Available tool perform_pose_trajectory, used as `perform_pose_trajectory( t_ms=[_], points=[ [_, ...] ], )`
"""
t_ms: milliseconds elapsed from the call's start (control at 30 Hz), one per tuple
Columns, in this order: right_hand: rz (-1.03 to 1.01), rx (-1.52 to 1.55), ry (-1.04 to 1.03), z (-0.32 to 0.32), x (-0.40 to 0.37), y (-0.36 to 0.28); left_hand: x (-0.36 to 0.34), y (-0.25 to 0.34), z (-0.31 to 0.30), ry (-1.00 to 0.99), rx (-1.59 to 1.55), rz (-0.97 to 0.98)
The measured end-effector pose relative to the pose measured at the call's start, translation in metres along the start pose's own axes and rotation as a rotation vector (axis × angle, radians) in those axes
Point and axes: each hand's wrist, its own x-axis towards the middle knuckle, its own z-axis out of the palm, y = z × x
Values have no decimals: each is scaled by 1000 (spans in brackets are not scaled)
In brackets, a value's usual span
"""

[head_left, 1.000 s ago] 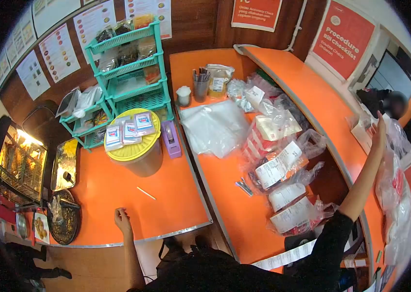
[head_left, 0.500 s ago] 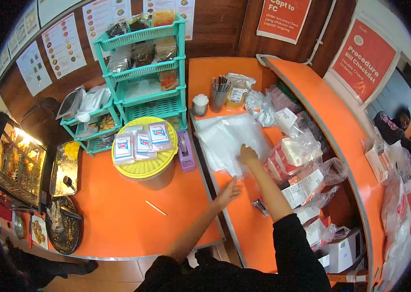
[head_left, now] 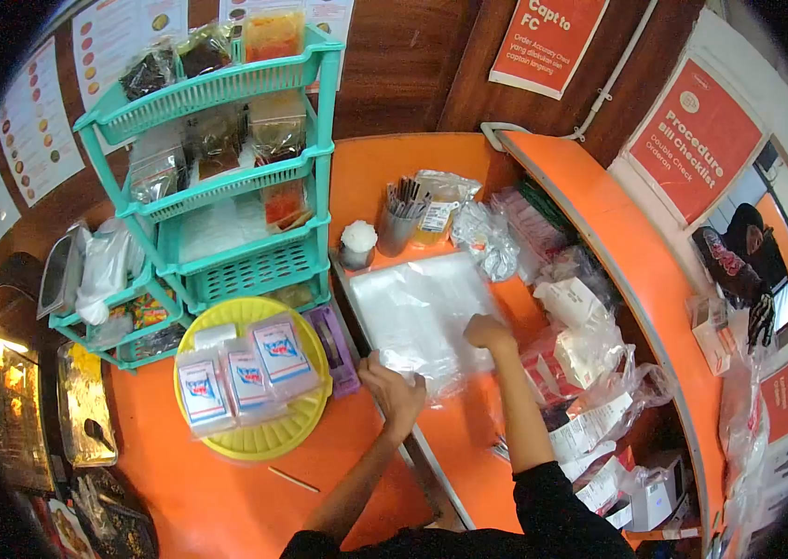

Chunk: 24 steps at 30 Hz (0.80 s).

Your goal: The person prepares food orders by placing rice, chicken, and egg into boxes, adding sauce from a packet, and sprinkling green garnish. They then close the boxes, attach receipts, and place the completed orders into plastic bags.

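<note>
A stack of clear plastic sheets or bags [head_left: 422,303] lies flat on the orange counter, its surface shiny and slightly wrinkled. At its near left corner is my left hand [head_left: 396,399], with the fingers bent in and closed on the plastic edge. My right hand [head_left: 489,334] is curled into a fist-like grip at the right edge of the same stack. The fingertips of both hands are partly hidden. Just left of my left hand stands a purple tape dispenser [head_left: 333,349].
Left of the sheets, a yellow lid [head_left: 273,433] carries several plastic packs [head_left: 246,373] beside a green tiered rack [head_left: 254,256]. A pen holder [head_left: 398,228] stands behind the sheets. Bagged boxes with receipts [head_left: 589,424] line the right-hand shelf. A thin stick [head_left: 294,480] lies on the left counter.
My left hand has come up to the sheets' near corner, its spread fingers now bent in. My right hand has drawn to the right edge. The stack looks straighter, and the camera view has shifted.
</note>
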Motion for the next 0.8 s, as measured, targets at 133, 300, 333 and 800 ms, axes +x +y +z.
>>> perform_pose_trajectory(
  t_ms=[133, 300, 333, 800],
  points=[
    [29, 136, 569, -46, 79, 28, 62, 55, 21, -285, 76, 367],
    [-30, -551, 900, -19, 232, 128, 68, -18, 118, -514, 222, 538],
    [170, -176, 1001, -29, 218, 106, 69, -11, 118, -536, 284, 496],
    [250, 946, 1292, -52, 220, 109, 225, 37, 471, -1016, -782, 113]
  ],
)
